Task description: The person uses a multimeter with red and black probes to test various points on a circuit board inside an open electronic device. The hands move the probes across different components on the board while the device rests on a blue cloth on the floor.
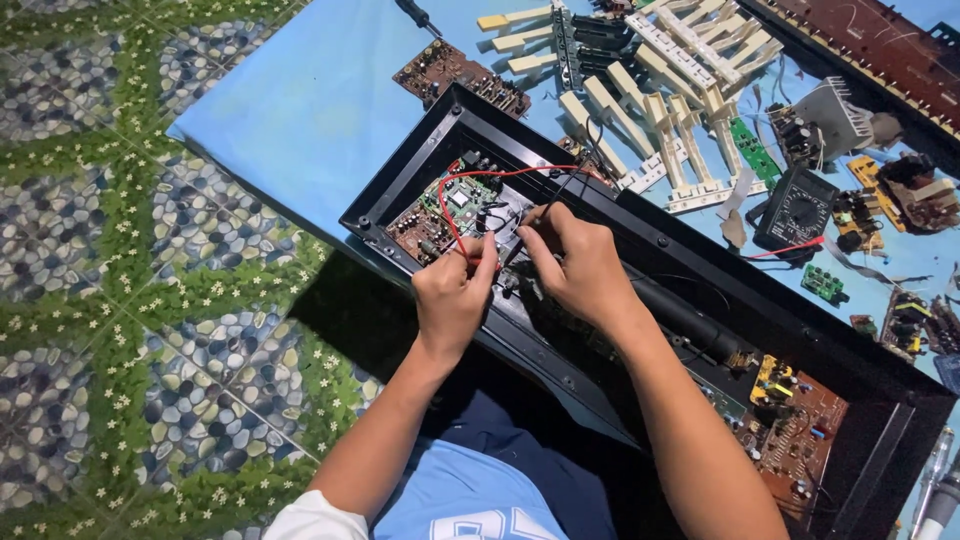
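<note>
A long black keyboard case point(700, 262) lies open across my lap, with circuit boards inside. My left hand point(452, 296) pinches a red test probe whose red lead point(470, 180) loops over a green and brown circuit board point(445, 208) at the case's far end. My right hand point(575, 262) pinches a black test probe point(558, 190), its tip pointing at the same board. Both hands sit close together over the case. A black multimeter point(797, 208) lies on the blue sheet to the right, its red wire trailing toward the case.
A blue sheet point(310, 100) covers part of a pebble-and-flower patterned floor point(100, 250). Several cream piano key sections point(670, 90), a brown board point(455, 72), small green and yellow boards point(870, 210) and a screwdriver point(418, 14) lie on it. Another board point(795, 425) sits at the case's near end.
</note>
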